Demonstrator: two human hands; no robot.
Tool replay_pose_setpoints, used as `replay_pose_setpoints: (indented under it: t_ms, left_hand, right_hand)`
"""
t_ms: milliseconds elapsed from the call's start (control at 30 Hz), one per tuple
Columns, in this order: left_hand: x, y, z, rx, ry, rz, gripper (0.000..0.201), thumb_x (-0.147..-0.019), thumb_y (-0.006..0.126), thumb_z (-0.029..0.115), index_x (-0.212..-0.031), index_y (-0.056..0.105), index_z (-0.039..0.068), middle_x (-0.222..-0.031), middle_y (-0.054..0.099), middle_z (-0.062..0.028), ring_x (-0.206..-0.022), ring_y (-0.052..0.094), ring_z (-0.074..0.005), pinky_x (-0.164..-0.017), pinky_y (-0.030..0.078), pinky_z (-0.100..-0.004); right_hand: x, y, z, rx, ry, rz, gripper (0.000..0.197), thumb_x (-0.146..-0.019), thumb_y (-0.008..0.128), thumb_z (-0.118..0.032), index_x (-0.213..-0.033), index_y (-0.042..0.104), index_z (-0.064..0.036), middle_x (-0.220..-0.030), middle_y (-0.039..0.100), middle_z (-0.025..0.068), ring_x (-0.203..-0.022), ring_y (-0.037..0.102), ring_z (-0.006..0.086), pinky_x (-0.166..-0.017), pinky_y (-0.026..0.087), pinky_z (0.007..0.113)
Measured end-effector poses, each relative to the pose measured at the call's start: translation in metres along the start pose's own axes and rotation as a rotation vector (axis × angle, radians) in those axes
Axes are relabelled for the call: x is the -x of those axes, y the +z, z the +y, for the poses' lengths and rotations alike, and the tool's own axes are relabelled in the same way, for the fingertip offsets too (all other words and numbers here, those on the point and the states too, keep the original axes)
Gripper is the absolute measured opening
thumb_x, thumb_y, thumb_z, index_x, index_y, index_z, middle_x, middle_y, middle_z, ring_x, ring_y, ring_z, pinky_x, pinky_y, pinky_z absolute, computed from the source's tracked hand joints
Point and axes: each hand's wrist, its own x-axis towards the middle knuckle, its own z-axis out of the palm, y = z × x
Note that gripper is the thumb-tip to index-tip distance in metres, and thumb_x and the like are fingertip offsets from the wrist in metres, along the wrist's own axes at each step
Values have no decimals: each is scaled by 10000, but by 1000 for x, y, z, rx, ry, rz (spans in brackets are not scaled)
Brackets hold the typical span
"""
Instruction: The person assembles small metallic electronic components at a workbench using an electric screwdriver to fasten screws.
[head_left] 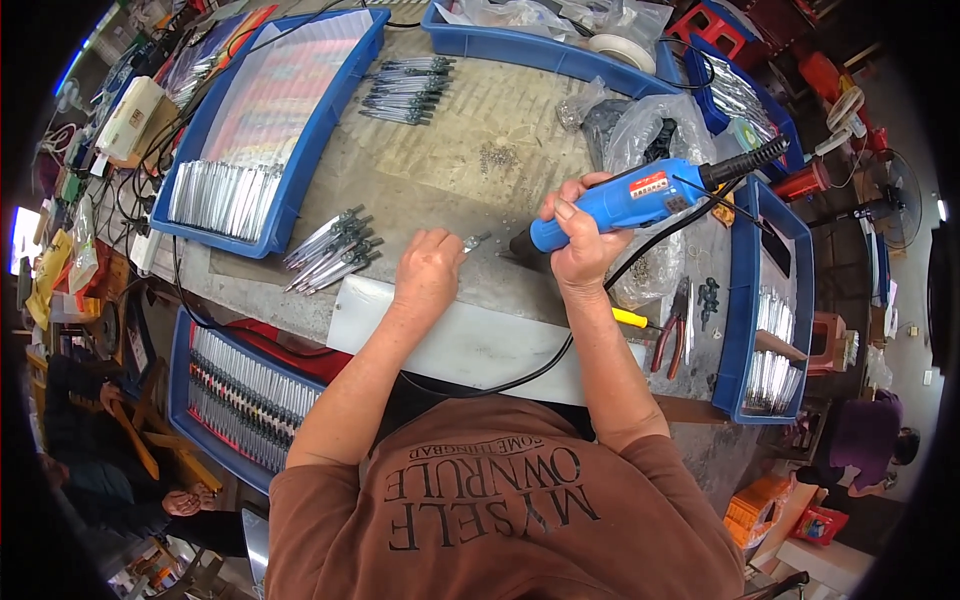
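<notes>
My right hand [585,235] is wrapped round a blue electric screwdriver [625,205], whose dark nose points left and whose black cable leaves its rear end. Close to that nose, my left hand [430,265] pinches a small part with a grey-green end [477,241]; my fingers cover the rest of it. The driver's nose and the part look slightly apart. Left of my left hand lies a loose pile of thin silver rods with dark green ends [335,250]. Similar rods [408,90] lie in a stacked bundle farther off.
Blue trays of silver rods stand at the left [270,235], lower left [180,390] and right [735,370]. Red-handled pliers [670,345], a yellow-handled tool [630,317] and small dark green parts [708,300] lie at the right. A clear plastic bag [650,125] sits behind the driver.
</notes>
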Motion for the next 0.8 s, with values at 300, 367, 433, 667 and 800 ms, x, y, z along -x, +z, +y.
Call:
replay_pose_setpoints:
  t_ms: [300,367,433,667,800]
  left_hand:
    - [-2,0,3,-39,-35,-17,76,-634,624,50,-676,560,43,-732,543,-73,-714,514,-269,-631,437,-348]
    - [-2,1,4,-50,-34,-15,75,-635,623,52,-676,561,44,-733,544,-73,-714,514,-269,-632,437,-349]
    - [-1,2,3,-61,-34,-11,74,-635,622,53,-677,562,45,-735,544,-72,-714,513,-270,-633,438,-350]
    - [1,3,1,-42,-15,15,85,-633,620,55,-676,547,46,-726,532,-70,-705,503,-275,-637,436,-359]
    - [1,3,1,-31,-14,27,87,-631,619,47,-674,543,47,-726,527,-70,-703,500,-275,-637,435,-358]
  right_hand:
    - [-5,13,6,26,0,-19,350,-609,567,-28,-927,423,7,-691,479,82,-544,503,176,-504,436,305]
    - [-7,15,14,35,-25,-59,346,-617,572,-16,-930,428,9,-693,488,82,-549,510,170,-491,438,298]
    - [-7,21,18,40,-15,-78,344,-619,570,-13,-932,429,10,-693,489,81,-550,510,166,-494,441,296]
    - [-7,30,27,95,-4,-132,345,-617,565,5,-935,432,6,-705,493,72,-578,513,155,-509,450,290]
    - [-7,31,29,114,3,-129,341,-616,565,6,-932,435,2,-707,494,72,-584,514,153,-510,453,290]
